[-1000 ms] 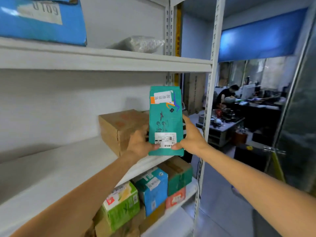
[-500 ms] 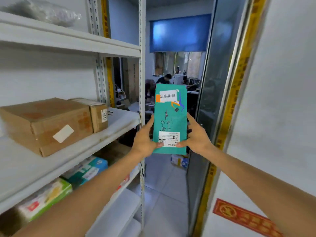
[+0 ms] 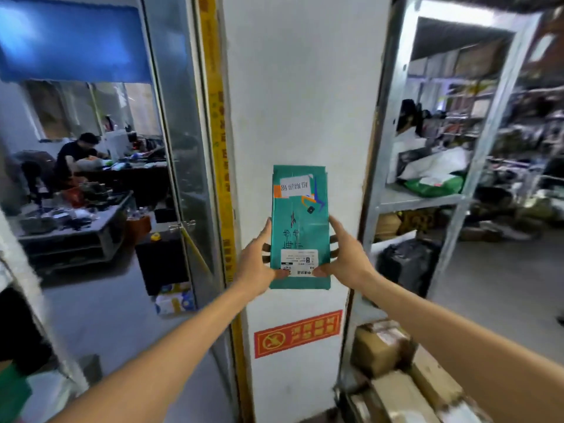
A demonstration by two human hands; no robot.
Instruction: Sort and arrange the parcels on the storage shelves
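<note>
Teal parcel (image 3: 299,227) held upright between both hands, before a white pillar (image 3: 305,87). Left hand (image 3: 256,264) grips its lower left edge, right hand (image 3: 346,259) its lower right edge, thumbs on the front label. Metal shelving (image 3: 427,196) stands beyond the right hand.

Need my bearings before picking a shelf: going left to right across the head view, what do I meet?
Person at the desk → glass door → yellow strip → left hand → teal parcel → right hand → grey shelf post → green bag on that shelf.

Labels (image 3: 299,260) on teal parcel (image 3: 300,227) and red wall sign (image 3: 297,333); all unreadable
</note>
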